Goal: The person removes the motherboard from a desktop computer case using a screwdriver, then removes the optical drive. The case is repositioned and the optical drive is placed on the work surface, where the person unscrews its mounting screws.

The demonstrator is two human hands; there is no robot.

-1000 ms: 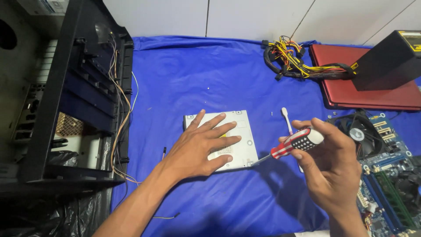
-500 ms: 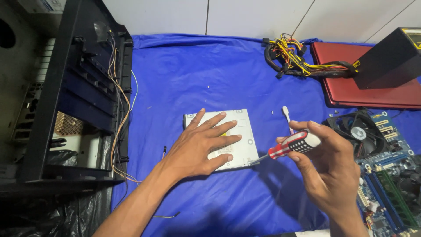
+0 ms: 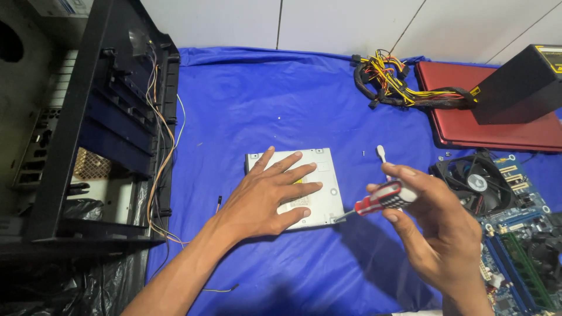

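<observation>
Left hand (image 3: 266, 196) flat on drive (image 3: 319, 175), right hand (image 3: 436, 234) holding screwdriver (image 3: 380, 199)

A pale label with a yellow patch (image 3: 300, 202) sits on top of the silver drive (image 3: 325, 175), mostly covered by the left hand (image 3: 266, 196) lying flat on it. Far right, a yellow label (image 3: 553, 51) caps the black power supply box (image 3: 518, 88). Top left, a white box with blue print (image 3: 61, 7) peeks in at the frame edge.

matt bare-metal drive (image 3: 319, 175), glossy red plastic screwdriver handle (image 3: 383, 198), wrinkled blue cloth (image 3: 281, 99), matt black metal case (image 3: 88, 117).
</observation>
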